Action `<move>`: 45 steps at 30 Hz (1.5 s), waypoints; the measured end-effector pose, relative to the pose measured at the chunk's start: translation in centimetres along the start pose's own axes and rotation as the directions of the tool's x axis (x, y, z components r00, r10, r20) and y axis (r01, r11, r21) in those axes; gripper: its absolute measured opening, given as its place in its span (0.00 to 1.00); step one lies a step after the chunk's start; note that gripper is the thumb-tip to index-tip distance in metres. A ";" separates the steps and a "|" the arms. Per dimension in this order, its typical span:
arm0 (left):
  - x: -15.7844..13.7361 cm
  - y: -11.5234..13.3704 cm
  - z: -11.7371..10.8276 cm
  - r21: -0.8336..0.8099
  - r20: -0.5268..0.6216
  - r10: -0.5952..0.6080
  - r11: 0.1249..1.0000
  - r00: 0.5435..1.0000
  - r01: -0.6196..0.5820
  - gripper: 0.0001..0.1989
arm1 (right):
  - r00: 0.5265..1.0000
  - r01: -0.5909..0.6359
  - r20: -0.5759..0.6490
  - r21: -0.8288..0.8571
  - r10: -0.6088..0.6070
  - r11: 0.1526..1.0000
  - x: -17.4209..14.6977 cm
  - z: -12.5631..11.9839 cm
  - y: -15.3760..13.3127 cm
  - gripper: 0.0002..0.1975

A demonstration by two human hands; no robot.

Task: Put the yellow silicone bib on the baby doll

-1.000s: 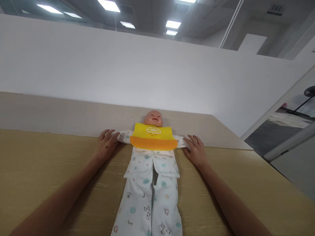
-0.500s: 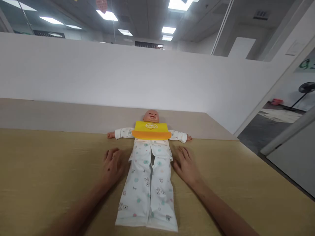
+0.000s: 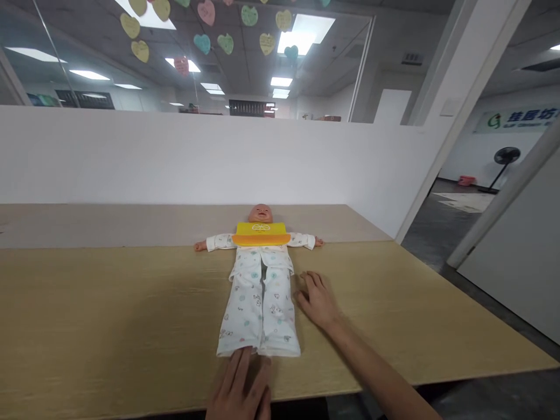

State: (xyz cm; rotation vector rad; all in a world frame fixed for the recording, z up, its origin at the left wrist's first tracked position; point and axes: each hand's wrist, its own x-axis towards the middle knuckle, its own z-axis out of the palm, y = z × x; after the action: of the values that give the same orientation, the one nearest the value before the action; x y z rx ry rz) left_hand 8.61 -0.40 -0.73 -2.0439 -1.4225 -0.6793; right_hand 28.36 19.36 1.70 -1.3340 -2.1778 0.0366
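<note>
The doll (image 3: 261,214) lies face up on the desk (image 3: 131,326), its head towards the white wall (image 3: 196,157) and both arms spread wide. A yellow bib (image 3: 261,228) with an orange pocket covers its chest, above a printed white top (image 3: 275,257) and matching trousers (image 3: 280,318) whose legs stretch towards the person. The right hand (image 3: 321,306) is released — palm down, fingers loosely bent, just beside the trousers. The left hand (image 3: 238,394) is at the near edge, its fingertips over the hem of one trouser leg — whether they grip the cloth, one cannot tell.
</note>
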 end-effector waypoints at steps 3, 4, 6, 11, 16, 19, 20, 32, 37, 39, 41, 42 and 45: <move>1.0 0.4 0.3 0.062 0.056 0.001 0.998 0.998 -0.004 0.24 | 1.000 -0.019 0.017 0.012 0.019 1.000 0.1 -0.1 0.0 0.18; 1.2 0.5 0.3 0.075 0.065 0.003 0.997 0.998 -0.008 0.24 | 0.999 -0.027 0.020 0.015 0.026 1.000 0.1 -0.1 0.1 0.18; 1.6 0.7 0.4 0.099 0.071 0.008 0.995 0.997 -0.015 0.25 | 0.999 -0.037 0.022 0.019 0.037 0.999 0.2 -0.2 0.1 0.17; 2.1 1.1 0.3 0.156 0.052 0.007 0.988 0.999 -0.015 0.26 | 0.997 -0.067 0.047 0.015 0.066 0.998 0.4 -0.3 0.3 0.17; 2.5 1.4 0.0 0.160 0.049 0.015 0.987 0.999 -0.023 0.25 | 0.995 -0.081 0.066 0.041 0.078 0.996 0.4 -0.1 0.6 0.17; 2.5 1.6 -0.1 0.119 0.046 0.009 0.993 0.999 -0.015 0.26 | 0.996 -0.073 0.053 0.046 0.070 0.996 0.4 0.1 0.8 0.16; 2.5 1.6 0.0 0.107 0.045 -0.001 0.994 0.999 -0.004 0.26 | 0.996 -0.071 0.051 0.044 0.069 0.996 0.4 0.1 0.8 0.16; 1.3 2.2 1.5 0.175 -0.004 -0.107 0.979 0.994 0.107 0.21 | 0.995 -0.093 0.040 0.067 0.090 0.993 0.4 0.2 1.1 0.14; 1.7 2.1 0.9 0.138 0.008 -0.092 0.986 0.996 0.090 0.22 | 0.993 -0.105 0.059 0.082 0.100 0.991 0.6 0.2 1.2 0.14; 1.9 2.0 0.5 0.123 0.021 -0.081 0.989 0.996 0.078 0.23 | 0.992 -0.111 0.062 0.088 0.106 0.990 0.7 0.2 1.3 0.13; 2.0 1.9 0.2 0.121 0.030 -0.079 0.990 0.996 0.075 0.24 | 0.992 -0.114 0.062 0.088 0.109 0.990 0.7 0.3 1.3 0.13; 2.1 1.9 0.1 0.124 0.034 -0.079 0.990 0.996 0.074 0.24 | 0.992 -0.115 0.060 0.086 0.110 0.990 0.7 0.3 1.4 0.13; 2.1 2.0 0.0 0.131 0.045 -0.071 0.989 0.997 0.064 0.23 | 0.991 -0.119 0.063 0.082 0.114 0.989 0.7 0.3 1.4 0.13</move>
State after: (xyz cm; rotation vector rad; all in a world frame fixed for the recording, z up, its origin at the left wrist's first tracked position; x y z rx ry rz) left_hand 11.17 0.44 0.37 -1.9322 -1.5288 -0.5527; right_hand 29.12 20.75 1.35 -1.4258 -2.1179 0.2140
